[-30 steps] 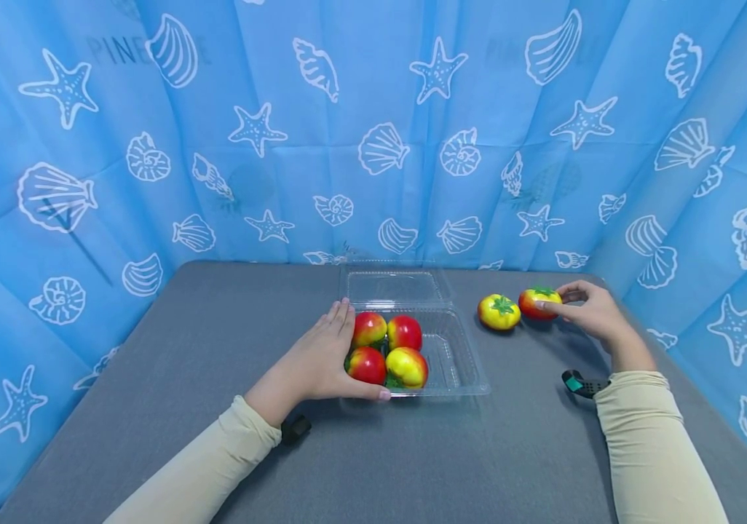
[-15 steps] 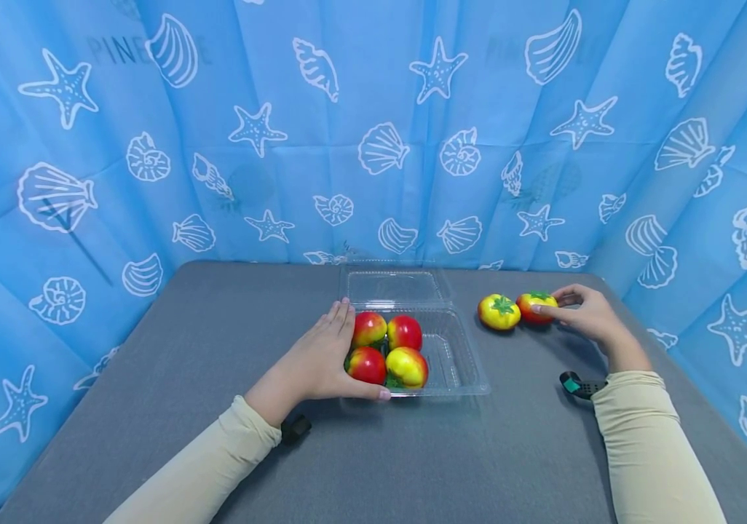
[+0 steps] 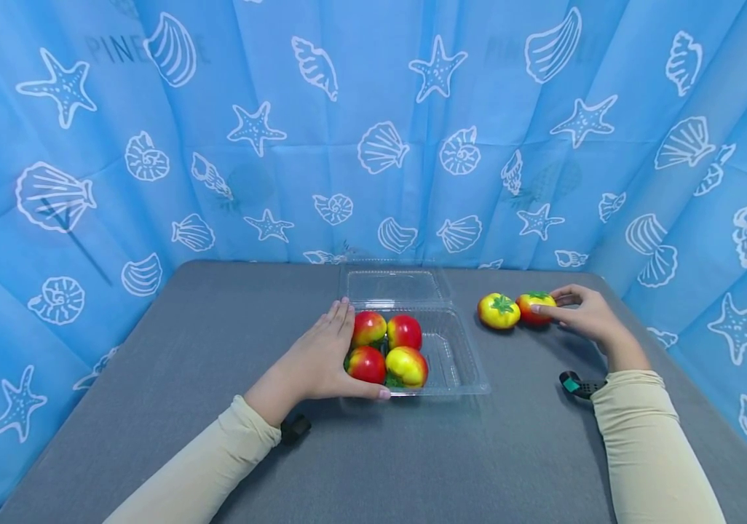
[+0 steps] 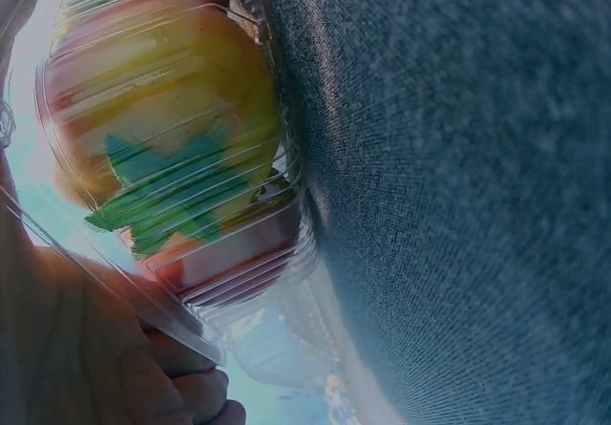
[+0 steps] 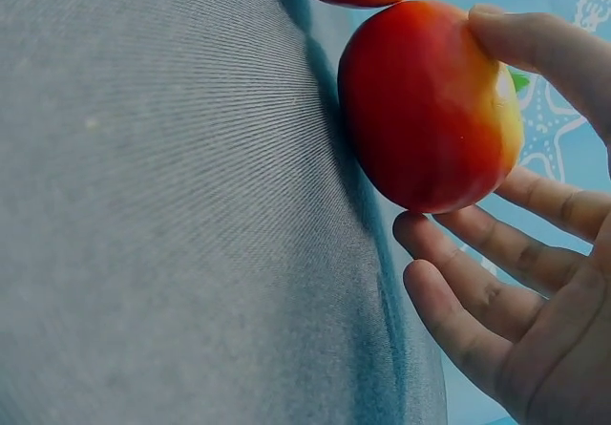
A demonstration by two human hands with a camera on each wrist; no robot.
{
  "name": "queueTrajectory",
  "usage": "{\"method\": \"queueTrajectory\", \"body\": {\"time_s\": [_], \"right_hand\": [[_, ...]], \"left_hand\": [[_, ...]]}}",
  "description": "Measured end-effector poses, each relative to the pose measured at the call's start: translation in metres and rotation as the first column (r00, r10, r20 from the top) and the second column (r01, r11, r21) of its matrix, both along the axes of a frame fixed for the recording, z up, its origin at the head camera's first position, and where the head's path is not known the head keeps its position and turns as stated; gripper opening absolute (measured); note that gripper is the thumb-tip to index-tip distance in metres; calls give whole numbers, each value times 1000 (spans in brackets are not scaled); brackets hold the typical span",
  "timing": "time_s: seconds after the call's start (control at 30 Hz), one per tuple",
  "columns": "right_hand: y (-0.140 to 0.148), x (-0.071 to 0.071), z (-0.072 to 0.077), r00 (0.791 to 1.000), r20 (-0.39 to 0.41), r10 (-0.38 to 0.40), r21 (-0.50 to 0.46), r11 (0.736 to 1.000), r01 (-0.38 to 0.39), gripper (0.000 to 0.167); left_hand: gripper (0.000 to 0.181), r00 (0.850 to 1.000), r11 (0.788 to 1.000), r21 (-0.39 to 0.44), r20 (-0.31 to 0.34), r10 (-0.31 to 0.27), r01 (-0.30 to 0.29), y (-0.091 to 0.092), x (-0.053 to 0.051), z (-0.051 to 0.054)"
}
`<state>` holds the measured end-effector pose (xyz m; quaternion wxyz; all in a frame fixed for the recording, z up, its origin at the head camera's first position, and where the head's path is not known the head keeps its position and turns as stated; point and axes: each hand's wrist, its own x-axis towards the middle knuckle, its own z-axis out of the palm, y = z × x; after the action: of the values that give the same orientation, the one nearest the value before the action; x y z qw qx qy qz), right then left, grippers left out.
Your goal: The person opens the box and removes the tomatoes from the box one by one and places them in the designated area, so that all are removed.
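Observation:
A clear plastic container [image 3: 442, 356] stands with its lid [image 3: 396, 286] folded back, several red-yellow fruits [image 3: 405, 332] in its left part. My left hand [image 3: 314, 360] grips its left side, thumb along the front rim; in the left wrist view the hand [image 4: 105, 349] is beside the ribbed wall [image 4: 277, 291], a green-leafed fruit [image 4: 191, 72] behind it. Right of the container, a yellow fruit [image 3: 499, 311] touches a red-yellow one [image 3: 534, 310], which my right hand [image 3: 586, 314] holds between thumb and fingers. The right wrist view shows that fruit [image 5: 420, 110] near the cloth, held by the hand [image 5: 544, 291].
A grey cloth [image 3: 413, 458] covers the table. Behind and at both sides hangs a blue curtain [image 3: 373, 196] with white shells and starfish. A black device with a green patch [image 3: 579, 385] is at the right wrist, a dark one [image 3: 295, 429] at the left.
My right hand has moved slightly left with the red-yellow fruit, which now touches the yellow fruit. My left hand and the container have stayed in place.

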<state>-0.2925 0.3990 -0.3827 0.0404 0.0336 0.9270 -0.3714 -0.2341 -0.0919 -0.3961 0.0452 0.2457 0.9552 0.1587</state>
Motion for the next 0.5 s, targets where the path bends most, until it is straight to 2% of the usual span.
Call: {"method": "queueTrajectory", "body": {"time_s": [0.5], "right_hand": [[3, 1, 2, 998, -57, -11, 29, 1000, 13, 84]], "left_hand": [[142, 1000, 1000, 12, 13, 5, -5, 1, 1, 2]]}}
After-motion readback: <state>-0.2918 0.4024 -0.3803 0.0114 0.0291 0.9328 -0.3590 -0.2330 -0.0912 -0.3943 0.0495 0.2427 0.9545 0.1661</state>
